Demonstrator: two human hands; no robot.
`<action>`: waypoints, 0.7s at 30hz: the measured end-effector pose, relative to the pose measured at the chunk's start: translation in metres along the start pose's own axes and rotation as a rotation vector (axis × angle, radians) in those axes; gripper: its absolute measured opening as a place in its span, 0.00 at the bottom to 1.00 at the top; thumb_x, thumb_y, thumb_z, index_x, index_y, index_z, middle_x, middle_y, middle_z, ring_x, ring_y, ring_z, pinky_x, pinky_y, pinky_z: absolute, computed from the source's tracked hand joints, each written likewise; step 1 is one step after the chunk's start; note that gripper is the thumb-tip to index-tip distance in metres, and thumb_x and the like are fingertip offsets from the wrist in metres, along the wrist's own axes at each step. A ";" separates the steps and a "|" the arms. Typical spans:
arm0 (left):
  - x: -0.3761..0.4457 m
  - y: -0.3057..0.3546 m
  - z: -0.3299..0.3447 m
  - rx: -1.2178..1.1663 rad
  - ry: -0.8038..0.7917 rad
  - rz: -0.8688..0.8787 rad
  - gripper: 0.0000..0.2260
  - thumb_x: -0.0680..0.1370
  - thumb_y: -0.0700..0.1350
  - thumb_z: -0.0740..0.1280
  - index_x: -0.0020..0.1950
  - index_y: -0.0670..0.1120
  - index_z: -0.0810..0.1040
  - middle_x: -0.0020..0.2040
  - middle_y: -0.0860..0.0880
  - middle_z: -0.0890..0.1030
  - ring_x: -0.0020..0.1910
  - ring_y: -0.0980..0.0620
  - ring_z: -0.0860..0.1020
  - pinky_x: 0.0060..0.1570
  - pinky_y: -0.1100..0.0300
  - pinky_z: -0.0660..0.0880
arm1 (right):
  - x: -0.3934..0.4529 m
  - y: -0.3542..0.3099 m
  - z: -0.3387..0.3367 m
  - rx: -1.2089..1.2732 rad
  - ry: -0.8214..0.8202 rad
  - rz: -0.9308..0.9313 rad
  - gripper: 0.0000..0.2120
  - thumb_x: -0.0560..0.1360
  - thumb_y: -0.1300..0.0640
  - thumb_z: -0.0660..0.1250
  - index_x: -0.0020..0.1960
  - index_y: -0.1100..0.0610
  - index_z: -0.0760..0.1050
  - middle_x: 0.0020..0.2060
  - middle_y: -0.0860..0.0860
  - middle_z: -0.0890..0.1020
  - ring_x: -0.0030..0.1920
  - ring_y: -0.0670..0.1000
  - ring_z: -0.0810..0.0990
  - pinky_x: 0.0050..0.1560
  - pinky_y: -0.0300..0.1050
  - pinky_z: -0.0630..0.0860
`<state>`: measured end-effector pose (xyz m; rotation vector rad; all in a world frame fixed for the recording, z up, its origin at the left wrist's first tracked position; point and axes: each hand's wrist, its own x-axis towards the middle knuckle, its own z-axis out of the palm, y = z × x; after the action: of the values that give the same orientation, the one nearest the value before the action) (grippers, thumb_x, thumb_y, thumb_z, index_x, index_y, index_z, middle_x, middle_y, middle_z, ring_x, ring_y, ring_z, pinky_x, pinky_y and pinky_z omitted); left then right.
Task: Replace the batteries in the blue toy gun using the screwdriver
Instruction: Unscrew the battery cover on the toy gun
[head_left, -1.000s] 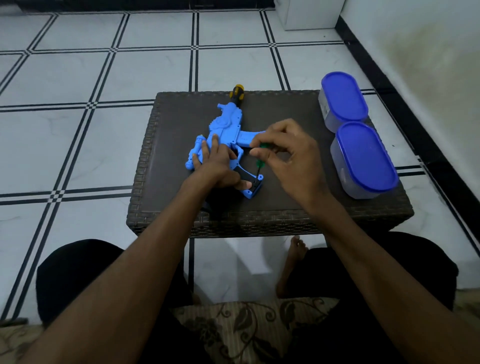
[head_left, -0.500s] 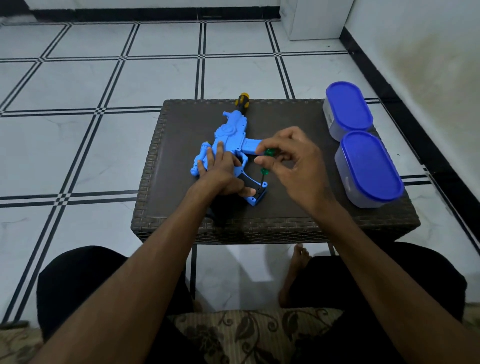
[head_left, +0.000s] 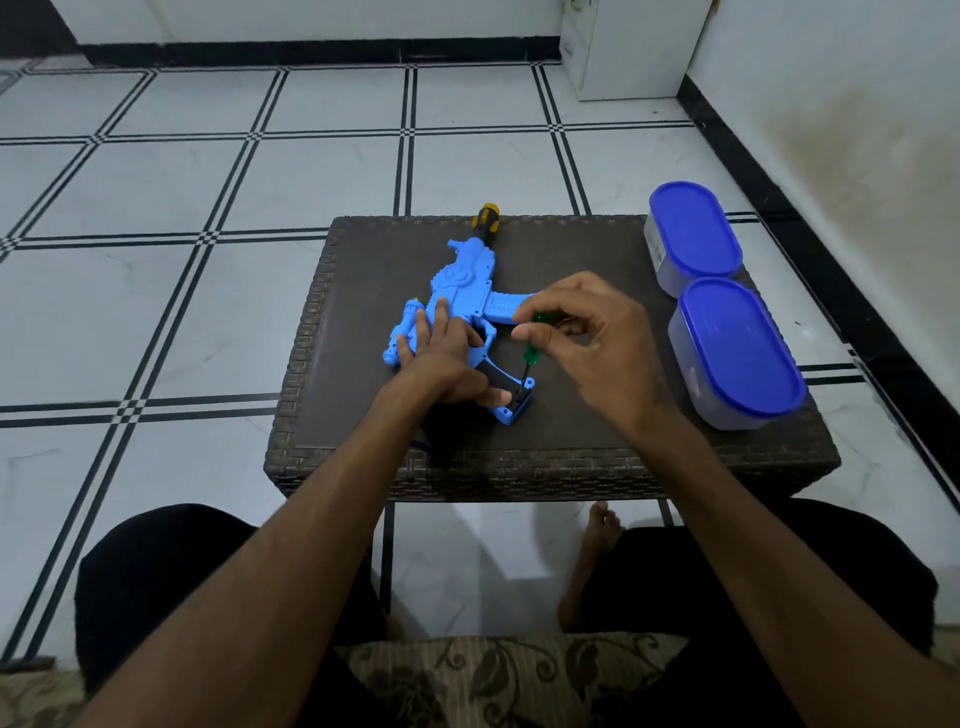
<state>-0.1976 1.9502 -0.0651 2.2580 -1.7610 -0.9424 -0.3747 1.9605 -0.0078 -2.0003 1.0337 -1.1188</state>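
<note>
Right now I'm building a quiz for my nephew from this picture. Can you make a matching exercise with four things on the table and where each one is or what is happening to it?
Things:
1. blue toy gun
2. green screwdriver
3. yellow and black tool handle
4. two blue-lidded containers

States:
A. at the table's far edge, just beyond the gun
B. pinched by the right hand, tip down at the gun's grip
C. along the table's right side
D. lying flat, pressed down by the left hand

Pairs: 1-D, 2-B, 3-A, 4-C
</note>
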 end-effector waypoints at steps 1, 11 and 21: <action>0.000 0.000 0.000 -0.001 0.000 0.001 0.33 0.65 0.55 0.79 0.65 0.53 0.68 0.79 0.51 0.35 0.76 0.48 0.32 0.73 0.42 0.34 | 0.001 -0.001 0.000 -0.015 0.014 -0.006 0.08 0.70 0.61 0.76 0.49 0.56 0.84 0.46 0.50 0.81 0.43 0.42 0.80 0.45 0.33 0.76; 0.000 0.000 0.000 0.009 -0.006 0.010 0.33 0.66 0.55 0.78 0.65 0.52 0.67 0.79 0.50 0.34 0.76 0.47 0.32 0.74 0.41 0.34 | -0.004 -0.002 0.002 0.024 -0.082 -0.035 0.10 0.73 0.63 0.73 0.55 0.59 0.82 0.55 0.51 0.80 0.54 0.45 0.81 0.53 0.38 0.80; 0.001 -0.001 0.001 0.003 -0.003 0.004 0.33 0.65 0.55 0.79 0.64 0.53 0.67 0.79 0.51 0.35 0.77 0.47 0.32 0.73 0.42 0.34 | -0.001 -0.005 -0.002 -0.008 -0.098 0.006 0.16 0.74 0.70 0.68 0.59 0.57 0.78 0.52 0.48 0.84 0.55 0.42 0.82 0.56 0.41 0.79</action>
<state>-0.1975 1.9497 -0.0664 2.2545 -1.7690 -0.9443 -0.3753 1.9636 -0.0035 -2.0353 0.9944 -1.0047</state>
